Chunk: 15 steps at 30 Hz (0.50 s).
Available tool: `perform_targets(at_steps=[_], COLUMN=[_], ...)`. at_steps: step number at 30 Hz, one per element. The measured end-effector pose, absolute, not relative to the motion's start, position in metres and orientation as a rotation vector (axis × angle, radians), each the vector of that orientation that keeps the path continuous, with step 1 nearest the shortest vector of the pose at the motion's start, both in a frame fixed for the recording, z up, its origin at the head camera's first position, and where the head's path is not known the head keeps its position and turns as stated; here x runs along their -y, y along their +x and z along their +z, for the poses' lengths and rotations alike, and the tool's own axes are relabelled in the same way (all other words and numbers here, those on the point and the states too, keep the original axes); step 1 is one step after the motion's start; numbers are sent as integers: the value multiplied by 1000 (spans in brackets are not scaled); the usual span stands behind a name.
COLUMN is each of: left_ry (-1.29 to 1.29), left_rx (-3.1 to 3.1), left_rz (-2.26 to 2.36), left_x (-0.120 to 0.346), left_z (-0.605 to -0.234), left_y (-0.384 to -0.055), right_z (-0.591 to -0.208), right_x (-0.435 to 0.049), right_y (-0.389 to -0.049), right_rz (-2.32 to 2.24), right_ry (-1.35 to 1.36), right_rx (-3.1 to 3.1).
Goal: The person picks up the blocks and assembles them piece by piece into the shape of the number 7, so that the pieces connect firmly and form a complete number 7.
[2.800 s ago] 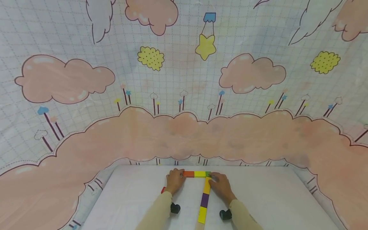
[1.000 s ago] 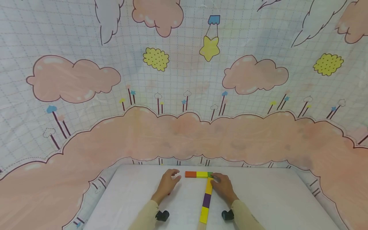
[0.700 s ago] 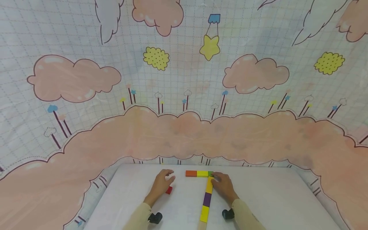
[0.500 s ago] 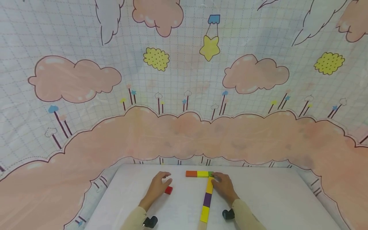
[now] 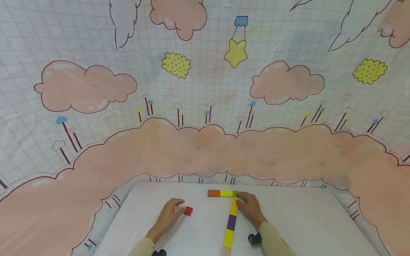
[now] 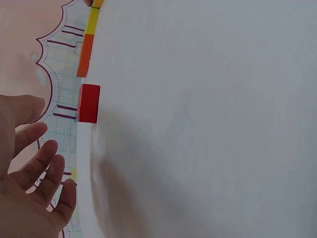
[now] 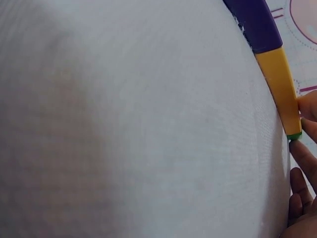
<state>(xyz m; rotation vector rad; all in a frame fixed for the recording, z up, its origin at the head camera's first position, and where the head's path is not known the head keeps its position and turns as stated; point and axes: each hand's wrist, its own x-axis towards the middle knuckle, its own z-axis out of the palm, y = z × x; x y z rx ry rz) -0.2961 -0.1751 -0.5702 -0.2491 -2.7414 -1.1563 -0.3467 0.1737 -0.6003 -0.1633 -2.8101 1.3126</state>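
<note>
My left hand (image 5: pixel 169 214) hovers over the table with fingers loosely spread, holding nothing. Just right of its fingertips lies a red block (image 5: pixel 188 211); the left wrist view shows a gap between the fingers and that red block (image 6: pixel 89 103). A row of an orange block (image 5: pixel 214 193), a yellow block (image 5: pixel 226 193) and a green block (image 5: pixel 235 193) runs along the back. My right hand (image 5: pixel 251 207) pinches the green block at the corner, its thumb against the amber block (image 7: pixel 280 89) below. Fingers partly hide the green block.
From the corner a line of blocks comes toward me: amber, a purple block (image 5: pixel 231 222), a yellow block (image 5: pixel 228 238) and a pale wood-coloured block (image 5: pixel 225 251). They lie on a white table (image 5: pixel 304 217). A printed cloth (image 5: pixel 205 149) rises behind the table's far edge.
My left hand has let go at the orange end of the row and drawn back left and nearer, uncovering the red block. My right hand stays at the corner.
</note>
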Motion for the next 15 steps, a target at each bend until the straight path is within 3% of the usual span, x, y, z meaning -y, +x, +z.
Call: perform_targets(at_steps=[15], left_ry=[-294], left_rx=[2911], left_rz=[-1041], left_x=[186], left_z=[-580], left_y=[-297], right_z=[-599], right_x=[-172], right_y=[-345], right_rz=[1284], right_ry=[-151], right_rx=[2816])
